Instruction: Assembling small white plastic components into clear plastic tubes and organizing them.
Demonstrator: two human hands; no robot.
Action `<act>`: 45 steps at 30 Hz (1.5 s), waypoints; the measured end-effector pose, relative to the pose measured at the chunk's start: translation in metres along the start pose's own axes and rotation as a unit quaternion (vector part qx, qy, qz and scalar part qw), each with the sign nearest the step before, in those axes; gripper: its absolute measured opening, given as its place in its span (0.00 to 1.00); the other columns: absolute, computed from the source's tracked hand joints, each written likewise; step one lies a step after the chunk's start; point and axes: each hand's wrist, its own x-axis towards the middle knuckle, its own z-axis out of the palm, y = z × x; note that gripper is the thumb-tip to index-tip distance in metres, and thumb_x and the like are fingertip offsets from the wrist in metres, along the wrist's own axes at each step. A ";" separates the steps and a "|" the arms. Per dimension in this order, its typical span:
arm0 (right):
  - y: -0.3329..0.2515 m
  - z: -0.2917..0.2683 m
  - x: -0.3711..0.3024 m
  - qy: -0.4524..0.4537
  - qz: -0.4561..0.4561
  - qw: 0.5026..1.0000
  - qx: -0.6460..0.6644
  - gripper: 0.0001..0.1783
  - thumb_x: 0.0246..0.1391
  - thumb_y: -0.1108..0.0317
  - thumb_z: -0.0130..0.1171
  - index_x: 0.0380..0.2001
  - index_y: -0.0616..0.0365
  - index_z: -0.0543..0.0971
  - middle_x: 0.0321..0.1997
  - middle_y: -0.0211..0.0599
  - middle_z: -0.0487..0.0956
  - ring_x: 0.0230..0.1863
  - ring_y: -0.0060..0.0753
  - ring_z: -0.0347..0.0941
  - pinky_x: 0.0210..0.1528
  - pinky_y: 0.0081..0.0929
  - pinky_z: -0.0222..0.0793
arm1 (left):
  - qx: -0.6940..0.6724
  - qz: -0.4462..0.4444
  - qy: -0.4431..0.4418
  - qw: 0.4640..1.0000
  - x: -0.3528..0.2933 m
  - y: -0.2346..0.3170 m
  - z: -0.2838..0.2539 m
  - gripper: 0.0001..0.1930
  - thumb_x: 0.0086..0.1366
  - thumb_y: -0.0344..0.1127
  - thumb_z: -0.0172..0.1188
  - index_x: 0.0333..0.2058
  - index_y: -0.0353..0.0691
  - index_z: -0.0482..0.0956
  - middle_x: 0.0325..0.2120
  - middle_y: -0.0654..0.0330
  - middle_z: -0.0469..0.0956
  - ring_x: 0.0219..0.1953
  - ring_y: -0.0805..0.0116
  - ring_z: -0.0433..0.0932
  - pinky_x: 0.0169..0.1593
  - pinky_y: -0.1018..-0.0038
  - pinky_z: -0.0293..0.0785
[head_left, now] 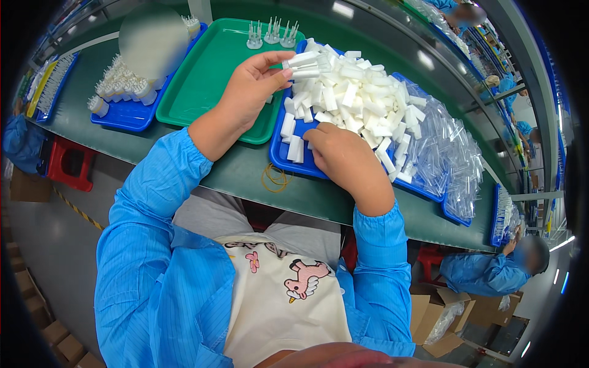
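My left hand (242,95) is raised over the right edge of the green tray (196,80). Thumb and fingers pinch a clear plastic piece with white blocks (305,65) on it. My right hand (345,153) is lower, over the near part of a blue tray (285,161) heaped with small white blocks (362,98). Its fingers curl down among the blocks, and whatever they grip is hidden. A few loose white blocks (295,149) lie just left of that hand. Clear pronged parts (272,32) stand in small clusters at the green tray's far edge.
Right of the white blocks, clear plastic tubes (442,153) overflow their blue trays. At left, another blue tray (126,119) bears bundled white-based parts (126,86). Yellow rubber bands (276,178) lie on the green table near its front edge. A co-worker (491,270) sits farther right.
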 end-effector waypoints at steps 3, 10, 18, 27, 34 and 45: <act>0.001 -0.003 0.004 0.018 0.009 1.000 0.007 0.12 0.47 0.75 0.58 0.38 0.58 0.78 0.33 0.45 0.76 0.35 0.52 0.75 0.37 0.41 0.72 | 0.004 0.004 -0.007 1.000 -0.001 -0.001 -0.001 0.18 0.65 0.30 0.60 0.53 0.36 0.74 0.48 0.58 0.76 0.47 0.73 0.75 0.49 0.75 0.75; 0.019 -0.011 0.007 0.248 0.073 0.919 0.299 0.14 0.51 0.83 0.54 0.42 0.61 0.77 0.45 0.42 0.78 0.40 0.33 0.80 0.33 0.22 0.75 | 0.004 -0.014 0.001 1.000 -0.003 0.003 0.002 0.18 0.65 0.30 0.60 0.53 0.36 0.75 0.47 0.58 0.76 0.46 0.73 0.75 0.48 0.74 0.75; 0.040 -0.007 0.010 0.365 0.075 0.809 0.455 0.12 0.54 0.83 0.56 0.42 0.65 0.76 0.50 0.43 0.77 0.45 0.32 0.79 0.42 0.23 0.80 | 0.045 -0.017 -0.032 0.998 -0.005 0.003 0.002 0.17 0.65 0.30 0.60 0.53 0.36 0.75 0.44 0.58 0.78 0.44 0.73 0.77 0.46 0.76 0.77; 0.037 -0.005 0.010 0.336 0.101 0.797 0.491 0.09 0.56 0.81 0.59 0.41 0.68 0.79 0.47 0.44 0.80 0.44 0.27 0.78 0.48 0.22 0.76 | 0.065 -0.033 -0.060 0.996 -0.008 0.008 0.009 0.17 0.64 0.27 0.60 0.52 0.35 0.77 0.44 0.57 0.78 0.43 0.72 0.78 0.46 0.76 0.77; 0.031 -0.002 0.011 0.291 0.089 0.804 0.511 0.10 0.55 0.81 0.59 0.41 0.67 0.79 0.47 0.43 0.80 0.46 0.27 0.78 0.49 0.20 0.74 | 0.097 -0.028 -0.073 0.992 -0.010 0.008 0.011 0.16 0.63 0.25 0.59 0.50 0.35 0.78 0.40 0.58 0.79 0.42 0.73 0.78 0.45 0.78 0.76; 0.025 0.014 0.017 0.274 0.064 0.841 0.462 0.10 0.52 0.78 0.62 0.39 0.62 0.81 0.47 0.39 0.80 0.46 0.29 0.76 0.47 0.23 0.72 | 0.111 0.031 -0.099 0.988 -0.012 -0.006 0.014 0.15 0.59 0.26 0.65 0.46 0.37 0.80 0.34 0.61 0.81 0.36 0.77 0.80 0.38 0.79 0.77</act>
